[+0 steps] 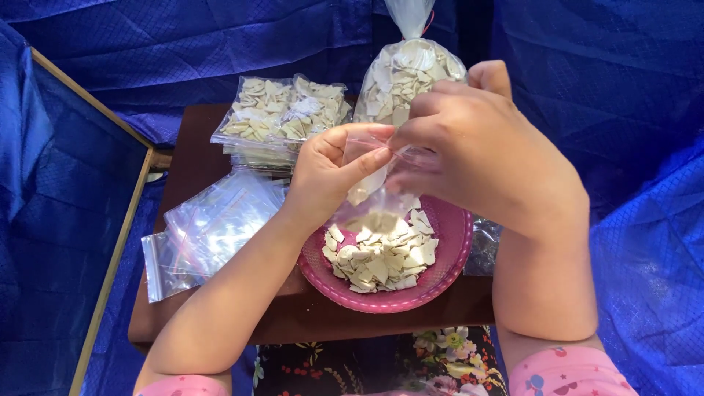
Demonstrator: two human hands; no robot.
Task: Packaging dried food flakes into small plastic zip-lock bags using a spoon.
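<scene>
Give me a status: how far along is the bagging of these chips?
Done: a few filled small bags lie stacked at the back of the table. In hand: the left hand and right hand hold a small clear bag, partly filled, over the pink basket. Left: loose chips in the basket, a large tied bag of chips, and empty bags.

Round pink plastic basket (455, 242) under hands, cream-white flat chips (381, 257) inside; dark brown wooden table (198, 147); blue quilted fabric backdrop (220, 44).
</scene>
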